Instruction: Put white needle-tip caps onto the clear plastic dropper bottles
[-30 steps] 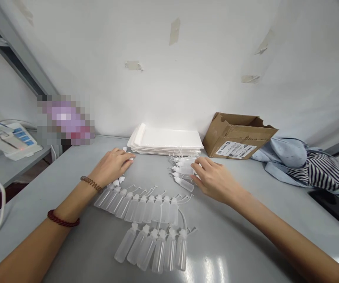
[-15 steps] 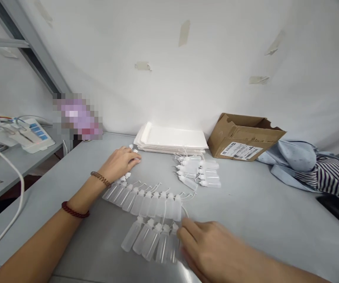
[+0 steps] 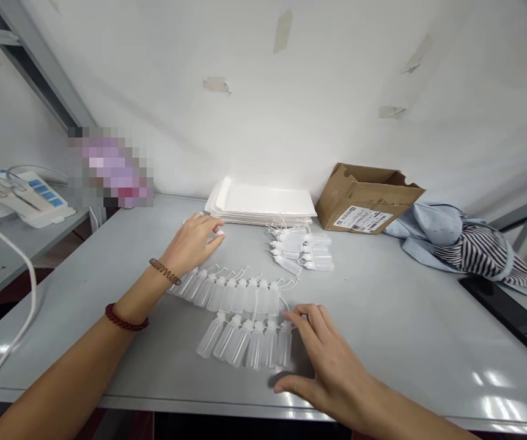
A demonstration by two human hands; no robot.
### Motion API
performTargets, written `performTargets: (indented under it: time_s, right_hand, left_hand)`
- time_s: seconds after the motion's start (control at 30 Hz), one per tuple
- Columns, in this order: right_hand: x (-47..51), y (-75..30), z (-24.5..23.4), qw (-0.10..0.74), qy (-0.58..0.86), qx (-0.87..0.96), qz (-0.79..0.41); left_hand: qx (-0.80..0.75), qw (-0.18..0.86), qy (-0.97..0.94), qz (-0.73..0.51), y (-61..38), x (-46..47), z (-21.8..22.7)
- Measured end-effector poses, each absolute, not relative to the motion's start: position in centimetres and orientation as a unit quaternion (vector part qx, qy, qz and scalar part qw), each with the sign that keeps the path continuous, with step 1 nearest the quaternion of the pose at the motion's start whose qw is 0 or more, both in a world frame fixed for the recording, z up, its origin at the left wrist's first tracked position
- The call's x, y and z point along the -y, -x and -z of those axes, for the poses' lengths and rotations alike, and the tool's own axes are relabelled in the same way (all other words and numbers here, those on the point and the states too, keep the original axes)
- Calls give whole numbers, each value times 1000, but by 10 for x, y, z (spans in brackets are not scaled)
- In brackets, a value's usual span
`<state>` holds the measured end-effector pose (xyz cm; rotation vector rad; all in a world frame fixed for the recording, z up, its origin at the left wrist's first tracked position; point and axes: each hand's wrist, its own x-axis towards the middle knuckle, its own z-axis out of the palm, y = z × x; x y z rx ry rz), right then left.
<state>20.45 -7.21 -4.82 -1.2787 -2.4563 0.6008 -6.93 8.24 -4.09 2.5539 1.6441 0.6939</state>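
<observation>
My left hand point(image 3: 194, 241) reaches over the far left of the table, with a small white cap point(image 3: 220, 231) between its thumb and fingertips. My right hand point(image 3: 323, 360) is open, thumb and fingers spread, just right of the last bottle point(image 3: 285, 345) in the front row. That row has several small clear plastic squeeze bottles point(image 3: 233, 342) lying side by side. Behind it runs a longer row of similar bottles point(image 3: 243, 296), several with thin bent tips; its left end is partly hidden by my left wrist. Another cluster of bottles point(image 3: 291, 244) with thin tips lies farther back.
A stack of white padded sheets point(image 3: 268, 201) lies against the wall, beside an open cardboard box point(image 3: 368, 198). Right of these are blue and striped cloth point(image 3: 479, 247) and a dark phone-like slab point(image 3: 506, 315). A white cable point(image 3: 27, 263) hangs at the left.
My right hand has opened and drawn away from the front row, where one more bottle shows at the right end. My left hand now has a cap at its fingertips. The view has shifted.
</observation>
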Motion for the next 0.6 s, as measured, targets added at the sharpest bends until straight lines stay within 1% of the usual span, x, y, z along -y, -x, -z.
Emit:
performTargets:
  time_s: [0.13,0.3,0.43,0.6]
  right_hand:
    - [73,-202,54,159,461,844,-223]
    - [70,-205,52,170,469,824,-267]
    - [64,-213,41,177,465,825,-270]
    - [47,-230,17,180,445,841,-249]
  left_hand:
    - [-520,20,-821,-235,64,-77,39]
    - [-505,23,-827,-246,62,-73,36]
    - [-497,38,-824,-268,60,-70,33]
    - [-496,97,-808,-305,50,-60,26]
